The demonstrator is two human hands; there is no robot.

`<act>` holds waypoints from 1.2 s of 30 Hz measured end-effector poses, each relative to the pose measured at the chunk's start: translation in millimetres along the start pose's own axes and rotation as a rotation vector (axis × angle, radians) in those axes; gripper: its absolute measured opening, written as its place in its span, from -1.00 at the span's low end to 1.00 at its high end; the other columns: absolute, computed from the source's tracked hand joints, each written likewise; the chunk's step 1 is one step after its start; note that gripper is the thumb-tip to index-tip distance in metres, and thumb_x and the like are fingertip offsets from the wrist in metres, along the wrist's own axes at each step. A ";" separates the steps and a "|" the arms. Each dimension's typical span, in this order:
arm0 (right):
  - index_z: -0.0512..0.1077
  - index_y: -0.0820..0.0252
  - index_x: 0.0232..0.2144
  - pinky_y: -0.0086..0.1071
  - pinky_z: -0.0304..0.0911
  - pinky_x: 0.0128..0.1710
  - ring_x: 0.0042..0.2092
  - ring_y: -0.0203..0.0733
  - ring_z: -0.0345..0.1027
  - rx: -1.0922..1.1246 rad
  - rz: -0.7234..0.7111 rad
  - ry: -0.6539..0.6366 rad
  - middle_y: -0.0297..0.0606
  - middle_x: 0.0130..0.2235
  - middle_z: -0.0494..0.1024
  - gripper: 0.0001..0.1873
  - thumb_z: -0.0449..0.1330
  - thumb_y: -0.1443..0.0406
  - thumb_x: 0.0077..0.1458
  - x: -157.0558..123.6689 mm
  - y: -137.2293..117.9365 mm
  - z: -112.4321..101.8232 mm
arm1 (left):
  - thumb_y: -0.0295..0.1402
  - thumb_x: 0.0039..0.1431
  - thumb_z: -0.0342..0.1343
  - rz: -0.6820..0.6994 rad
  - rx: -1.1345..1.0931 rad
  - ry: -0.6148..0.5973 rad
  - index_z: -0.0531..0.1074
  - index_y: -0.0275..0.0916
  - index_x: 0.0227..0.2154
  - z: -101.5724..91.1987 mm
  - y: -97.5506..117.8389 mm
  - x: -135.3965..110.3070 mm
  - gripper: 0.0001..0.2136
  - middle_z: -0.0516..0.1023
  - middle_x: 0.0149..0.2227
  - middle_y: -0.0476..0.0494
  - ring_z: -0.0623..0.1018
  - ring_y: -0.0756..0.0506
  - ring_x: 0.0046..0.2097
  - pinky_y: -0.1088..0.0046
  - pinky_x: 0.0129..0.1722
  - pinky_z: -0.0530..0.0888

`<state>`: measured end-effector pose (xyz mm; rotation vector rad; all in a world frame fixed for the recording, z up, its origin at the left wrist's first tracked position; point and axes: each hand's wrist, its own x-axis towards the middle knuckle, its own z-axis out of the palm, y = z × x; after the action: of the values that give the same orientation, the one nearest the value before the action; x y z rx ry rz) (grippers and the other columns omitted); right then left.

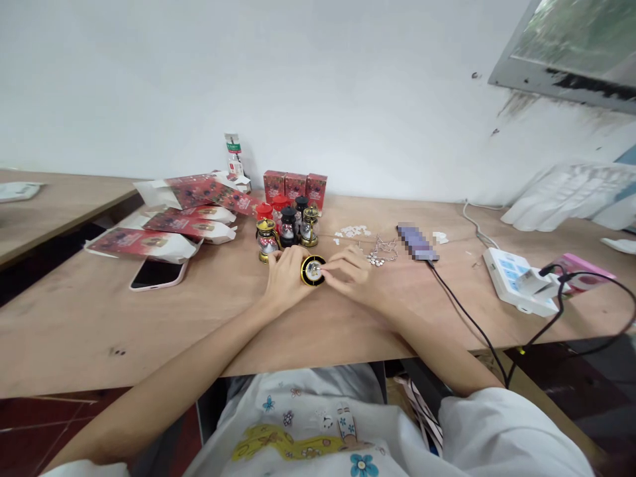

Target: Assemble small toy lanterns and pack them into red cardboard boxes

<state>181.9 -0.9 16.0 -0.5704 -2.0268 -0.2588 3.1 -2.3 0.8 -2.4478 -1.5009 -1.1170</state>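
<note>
A small black and gold toy lantern point(313, 270) lies on its side on the wooden table point(99, 318), its round base facing me. My left hand point(285, 273) is curled around its left side and holds it. My right hand point(350, 273) pinches at its right edge with thumb and forefinger. Just behind stand several more little lanterns point(287, 228), red, black and gold, upright in a cluster.
Flat red printed cartons point(163, 228) lie at the left with a phone point(158, 273) in front. Three red boxes point(295, 186) stand at the wall. Small white pieces point(354, 232), metal hooks point(382, 252), a cabled phone point(416, 243) and a white power strip point(519, 281) lie at the right.
</note>
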 end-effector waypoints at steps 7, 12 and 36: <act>0.46 0.16 -0.42 -0.30 0.26 -0.28 -0.31 -0.22 0.34 -0.034 0.067 -0.026 -0.25 -0.40 0.53 -0.89 0.16 0.36 0.14 -2.2 -1.9 2.9 | -0.19 0.10 0.07 0.014 0.009 -0.007 0.26 -0.20 -0.29 0.3 0.5 -0.8 -0.78 0.54 -0.22 -0.15 0.50 -0.20 -0.15 0.23 -0.12 0.16; 0.46 0.13 -0.43 -0.29 0.28 -0.25 -0.30 -0.21 0.35 -0.039 0.119 -0.060 -0.25 -0.39 0.52 -0.85 0.13 0.33 0.16 -0.5 -4.6 0.5 | -0.20 0.10 0.08 0.001 0.004 -0.009 0.27 -0.19 -0.29 -1.2 2.3 -0.5 -0.80 0.54 -0.22 -0.14 0.50 -0.20 -0.15 0.23 -0.12 0.16; 0.50 0.16 -0.18 -0.29 0.12 -0.22 -0.25 -0.17 0.26 -0.303 -0.074 -0.148 -0.18 -0.24 0.50 -0.74 0.02 0.35 0.19 -7.6 12.5 0.8 | -0.18 0.02 0.14 -0.019 0.018 0.008 0.26 -0.19 -0.27 -3.7 -2.4 1.7 -0.71 0.53 -0.21 -0.16 0.49 -0.22 -0.13 0.22 -0.13 0.18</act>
<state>190.7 8.0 8.3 -0.7200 -2.1701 -0.5903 -0.4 -1.2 3.9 -2.4192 -1.5281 -1.1107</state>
